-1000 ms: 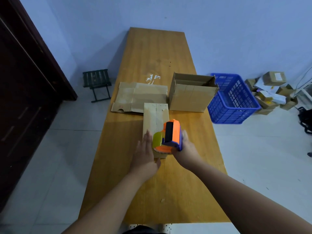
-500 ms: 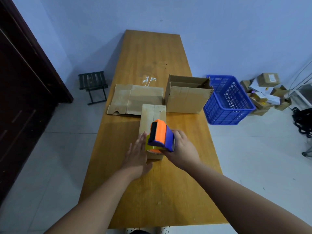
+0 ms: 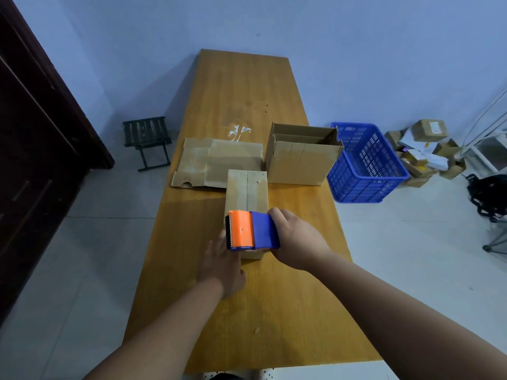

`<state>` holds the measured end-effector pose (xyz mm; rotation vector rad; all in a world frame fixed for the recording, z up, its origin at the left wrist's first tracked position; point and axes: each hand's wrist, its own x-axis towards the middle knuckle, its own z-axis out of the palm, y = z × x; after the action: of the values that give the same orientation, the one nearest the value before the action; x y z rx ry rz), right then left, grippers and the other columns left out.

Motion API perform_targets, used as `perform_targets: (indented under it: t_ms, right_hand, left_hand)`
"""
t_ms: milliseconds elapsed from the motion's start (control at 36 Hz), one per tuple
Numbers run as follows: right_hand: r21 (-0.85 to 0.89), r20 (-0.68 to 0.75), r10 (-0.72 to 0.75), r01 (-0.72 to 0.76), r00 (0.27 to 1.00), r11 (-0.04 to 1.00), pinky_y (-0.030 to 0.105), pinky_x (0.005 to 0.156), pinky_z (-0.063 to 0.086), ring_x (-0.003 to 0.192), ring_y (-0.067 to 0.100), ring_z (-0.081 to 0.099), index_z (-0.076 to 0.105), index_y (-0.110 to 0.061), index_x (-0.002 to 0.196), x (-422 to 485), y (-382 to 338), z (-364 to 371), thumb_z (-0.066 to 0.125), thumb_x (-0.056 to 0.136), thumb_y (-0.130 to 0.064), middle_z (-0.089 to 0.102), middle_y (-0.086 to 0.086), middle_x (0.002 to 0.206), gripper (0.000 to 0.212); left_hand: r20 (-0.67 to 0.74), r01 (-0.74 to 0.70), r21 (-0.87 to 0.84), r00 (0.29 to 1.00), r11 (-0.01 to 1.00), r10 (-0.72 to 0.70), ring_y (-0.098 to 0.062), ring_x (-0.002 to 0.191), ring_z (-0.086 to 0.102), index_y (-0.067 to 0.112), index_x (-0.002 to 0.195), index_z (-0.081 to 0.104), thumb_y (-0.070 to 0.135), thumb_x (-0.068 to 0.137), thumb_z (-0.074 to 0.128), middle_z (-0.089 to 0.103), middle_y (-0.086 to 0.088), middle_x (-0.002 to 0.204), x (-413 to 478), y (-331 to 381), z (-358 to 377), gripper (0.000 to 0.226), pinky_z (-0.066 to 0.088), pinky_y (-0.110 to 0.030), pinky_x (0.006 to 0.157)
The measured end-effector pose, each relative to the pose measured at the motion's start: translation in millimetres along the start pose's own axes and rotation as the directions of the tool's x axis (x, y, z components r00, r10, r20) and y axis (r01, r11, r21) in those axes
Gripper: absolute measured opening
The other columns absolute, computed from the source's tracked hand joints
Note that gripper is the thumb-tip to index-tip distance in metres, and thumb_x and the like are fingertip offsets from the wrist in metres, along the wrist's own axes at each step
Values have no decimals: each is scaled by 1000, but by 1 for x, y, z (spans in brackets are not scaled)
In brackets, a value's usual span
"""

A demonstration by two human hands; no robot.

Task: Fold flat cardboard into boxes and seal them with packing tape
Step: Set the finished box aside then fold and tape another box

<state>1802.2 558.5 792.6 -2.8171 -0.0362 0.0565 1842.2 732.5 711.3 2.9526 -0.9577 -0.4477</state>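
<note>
**Head view.** A closed box [image 3: 247, 190] lies lengthwise near the middle of the table [image 3: 247, 91], with its top seam running away from the viewer.

- **Right hand:** The right hand [image 3: 299, 242] grasps a dispenser [image 3: 251, 230] by its blue body, fingers curled round it, and holds it over the near end of the box. The orange guard and toothed edge of the dispenser face left. Whether the dispenser touches the box cannot be told.
- **Left hand:** The left hand [image 3: 222, 266] lies released and flat, fingers straight, against the near left side of the box. Its fingertips are hidden behind the dispenser.
- **On the table:** Beyond the box on the left, flat cardboard [image 3: 219, 163] lies on the table and touches the box's far corner. Beyond the box on the right, an open box [image 3: 299, 165] stands upright with its flaps up, just beside the cardboard.
- **On the floor:** A blue crate [image 3: 365, 182] stands right of the table, near the open box. Parcels [image 3: 428, 149] are heaped against the wall further right, and a dark bag [image 3: 488, 196] lies in front of them. A stool [image 3: 145, 138] stands left of the table, near a dark door [image 3: 35, 133].
</note>
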Motion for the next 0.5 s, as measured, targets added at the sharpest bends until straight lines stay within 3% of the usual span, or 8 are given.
perform_targets:
  t_ms: [111, 194, 333, 417, 500]
  right_hand:
    - [-47, 7, 4, -4, 1000, 999, 21, 63, 48, 84, 6, 50, 38, -25, 122, -2, 12, -11, 68, 85, -38, 54, -5, 109, 49]
    - [-71, 17, 11, -10, 1000, 997, 17, 61, 39, 81, 4, 46, 38, -26, 122, -4, 20, -15, 69, 84, -39, 54, -6, 109, 51]
    - [-95, 12, 2, 0, 1000, 995, 16, 59, 36, 80, 4, 45, 38, -26, 123, -2, 22, -15, 69, 84, -37, 52, -6, 108, 51]
    - [-119, -14, 18, -19, 1000, 993, 15, 55, 30, 75, 5, 43, 41, -23, 119, -4, 27, -14, 69, 84, -32, 52, -4, 104, 46]
    - [-95, -20, 91, -93, 996, 991, 15, 52, 27, 67, 3, 41, 41, -22, 118, -10, 35, -11, 66, 85, -30, 44, -7, 96, 42]
  left_hand:
    - [23, 13, -5, 1000, 1000, -13, -25, 146, -8, 17, 151, 7, 43, 90, 42, 2, -9, 159, 4, 0, 5, 75, 10, -45, 118]
    - [16, 28, -56, 1000, 998, -27, -16, 134, -36, 16, 150, -10, 42, 87, 44, -25, -5, 156, 6, 1, 7, 87, 6, -44, 117]
    - [36, 54, -118, 998, 991, -50, -12, 125, -40, 19, 149, -16, 37, 87, 47, -36, 0, 150, 6, 3, 3, 91, 6, -42, 116]
    - [15, 73, -150, 997, 986, -72, -10, 124, -43, 21, 137, -40, 32, 86, 48, -51, 8, 134, 4, 4, 1, 102, 7, -41, 116]
    - [-23, 74, -217, 996, 973, -81, -10, 130, -39, 26, 124, -54, 27, 84, 52, -50, 10, 139, 3, 5, -1, 113, 8, -39, 116]
